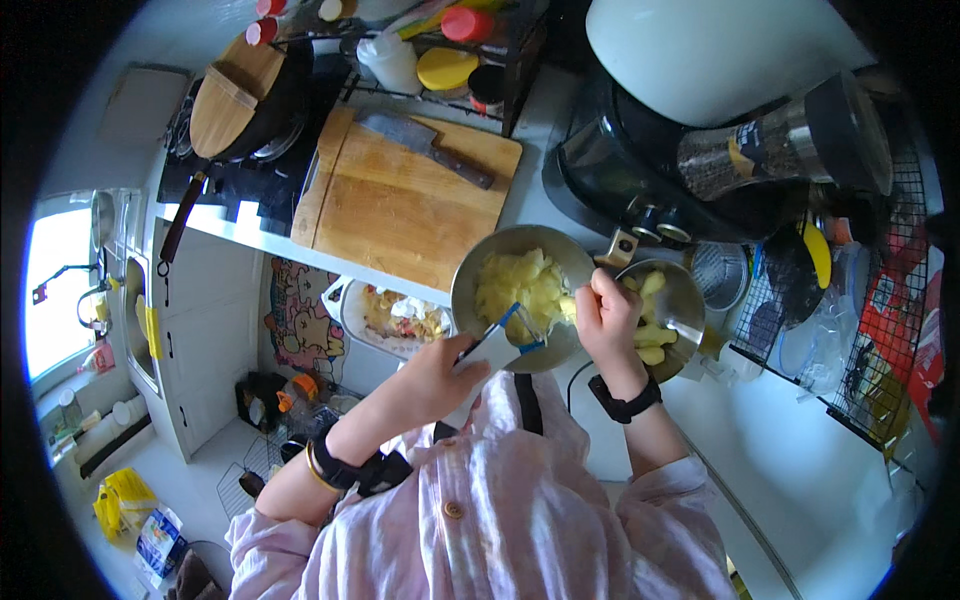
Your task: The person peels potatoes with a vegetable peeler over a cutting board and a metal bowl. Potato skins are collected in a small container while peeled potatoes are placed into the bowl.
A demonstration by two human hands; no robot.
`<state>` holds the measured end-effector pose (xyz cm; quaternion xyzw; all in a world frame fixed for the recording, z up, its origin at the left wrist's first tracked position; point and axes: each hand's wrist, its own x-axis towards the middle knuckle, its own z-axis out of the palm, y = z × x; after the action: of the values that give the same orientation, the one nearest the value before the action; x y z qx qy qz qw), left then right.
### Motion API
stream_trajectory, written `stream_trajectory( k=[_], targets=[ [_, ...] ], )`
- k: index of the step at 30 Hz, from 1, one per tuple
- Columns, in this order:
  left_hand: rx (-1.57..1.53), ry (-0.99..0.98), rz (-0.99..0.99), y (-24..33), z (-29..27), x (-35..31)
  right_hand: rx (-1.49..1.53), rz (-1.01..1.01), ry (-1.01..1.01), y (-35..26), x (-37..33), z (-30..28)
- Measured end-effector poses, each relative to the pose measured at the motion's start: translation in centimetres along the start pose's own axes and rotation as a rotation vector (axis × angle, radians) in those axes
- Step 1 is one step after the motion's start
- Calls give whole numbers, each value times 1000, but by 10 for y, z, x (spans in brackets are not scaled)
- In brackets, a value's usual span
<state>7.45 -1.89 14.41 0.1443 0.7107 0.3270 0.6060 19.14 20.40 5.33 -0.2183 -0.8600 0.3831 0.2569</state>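
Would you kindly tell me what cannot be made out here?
Head view: full shape of the pale piece, partly hidden by the right hand.
Head view: part of the blue-edged tool, under the left hand.
Head view: bottom of the large bowl, under pale slices.
Head view: inside of the pan, under its wooden lid.

White counter carries | wooden cutting board | black appliance | black wire rack

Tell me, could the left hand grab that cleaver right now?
Probably not: the left hand holds a blue-and-white slicer, though the cleaver lies uncovered on the cutting board.
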Motion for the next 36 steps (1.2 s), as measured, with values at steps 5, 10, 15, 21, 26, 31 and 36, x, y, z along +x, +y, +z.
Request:
stream_trajectory(
  k=[5,10,15,21,26,31,36],
  targets=[
    [-41,-30,-35,0,6,5,36,-218,-174,-4,-6,10],
    [-39,-23,30,-4,2,2,-112,-172,-103,5,3,8],
    [-16,-35,-37,2,0,4,14,-284,-94,-2,-5,4],
    [-116,-35,-46,1,-4,-1,-22,-111,-105,-2,6,-6],
    [40,-26,37,2,2,3,21,-219,-242,-9,-7,2],
    [-74,-36,24,5,-5,-6,-83,-141,-78,10,9,0],
    [-86,-65,-94,9,1,4,92,-215,-189,-18,-6,-2]
  ],
)
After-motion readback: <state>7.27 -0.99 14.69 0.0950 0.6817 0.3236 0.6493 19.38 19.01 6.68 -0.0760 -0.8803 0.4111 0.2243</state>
